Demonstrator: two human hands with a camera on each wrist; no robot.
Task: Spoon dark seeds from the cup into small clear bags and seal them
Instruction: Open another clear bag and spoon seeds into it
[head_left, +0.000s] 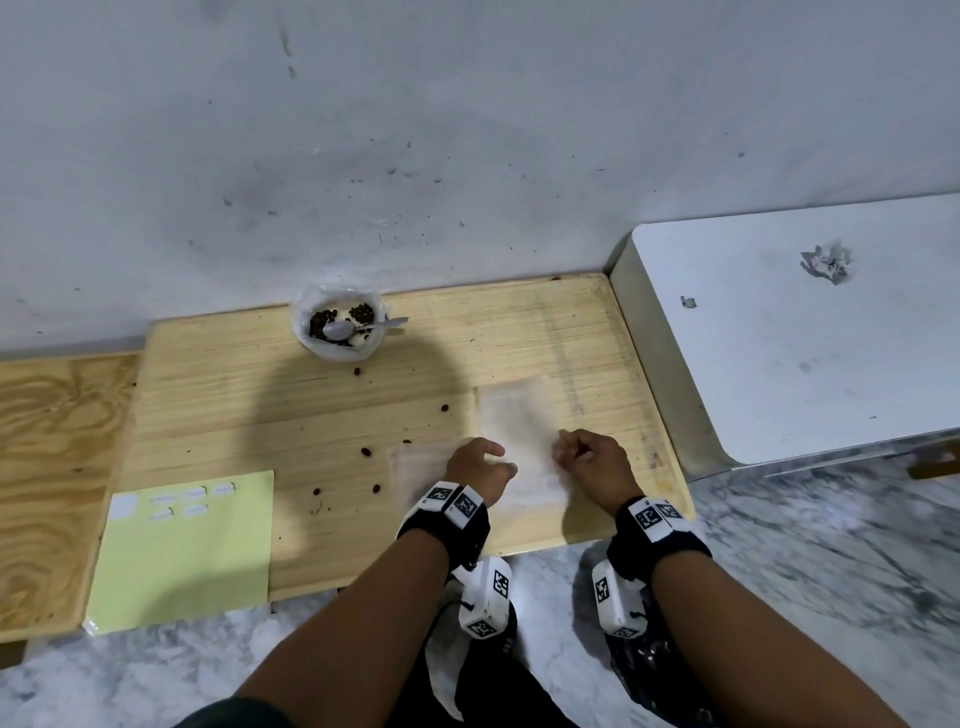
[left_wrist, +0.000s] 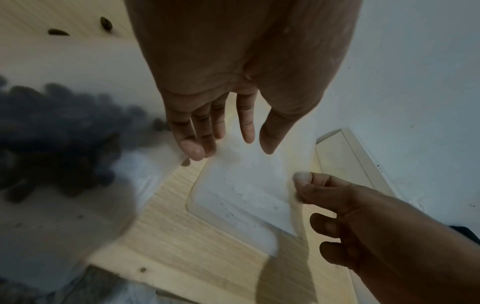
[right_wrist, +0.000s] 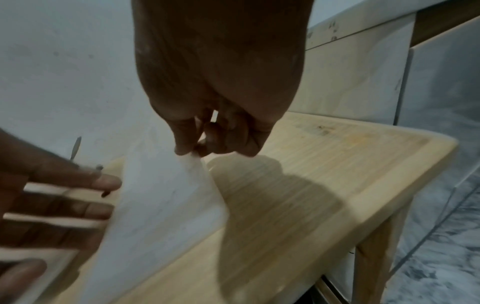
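A white cup (head_left: 337, 325) lined with plastic holds dark seeds and a metal spoon (head_left: 363, 327) at the back of the wooden table (head_left: 260, 405). Clear bags (head_left: 519, 431) lie flat near the front edge. My right hand (head_left: 563, 449) pinches the right edge of the top clear bag (right_wrist: 166, 195) between thumb and forefinger (right_wrist: 193, 152) and lifts it off the wood. My left hand (head_left: 496, 452) hovers with straight fingers (left_wrist: 246, 131) over the bag's (left_wrist: 246, 185) left side and holds nothing. A blurred bag of dark seeds (left_wrist: 52, 139) shows close to the left wrist camera.
Loose seeds (head_left: 367, 451) are scattered on the table's middle. A yellow-green sheet with small labels (head_left: 187, 551) lies front left. A white surface (head_left: 779, 338) with crumpled paper adjoins on the right. The wall stands right behind the cup.
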